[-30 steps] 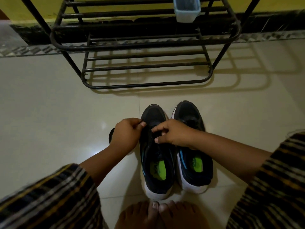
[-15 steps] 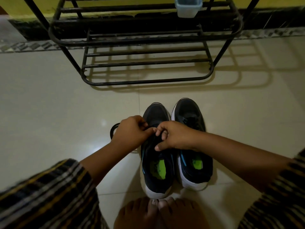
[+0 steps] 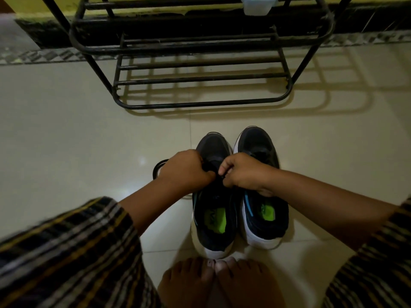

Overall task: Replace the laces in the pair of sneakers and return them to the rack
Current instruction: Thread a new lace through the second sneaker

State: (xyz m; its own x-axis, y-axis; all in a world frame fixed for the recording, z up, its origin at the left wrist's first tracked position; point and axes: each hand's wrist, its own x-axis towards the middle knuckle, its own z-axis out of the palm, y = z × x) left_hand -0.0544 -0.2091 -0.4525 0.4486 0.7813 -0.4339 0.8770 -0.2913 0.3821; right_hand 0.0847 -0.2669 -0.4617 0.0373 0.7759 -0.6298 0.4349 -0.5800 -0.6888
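Two black sneakers with white soles and green insoles stand side by side on the floor, toes toward the rack: the left sneaker (image 3: 214,223) and the right sneaker (image 3: 262,210). My left hand (image 3: 185,172) and my right hand (image 3: 243,172) meet over the left sneaker's lacing area, both with curled fingers pinching the black lace there. A loop of black lace (image 3: 158,167) shows on the floor just left of my left hand. The lacing itself is hidden under my hands.
A black metal shoe rack (image 3: 200,101) stands ahead against the wall, its lower shelf bare. A pale plastic container (image 3: 258,5) sits on an upper shelf. My bare feet (image 3: 220,283) touch the sneakers' heels. Light tiled floor surrounds everything.
My hands have drawn closer together over the left sneaker, fingers now curled tighter on the lace. The view has tilted slightly downward.
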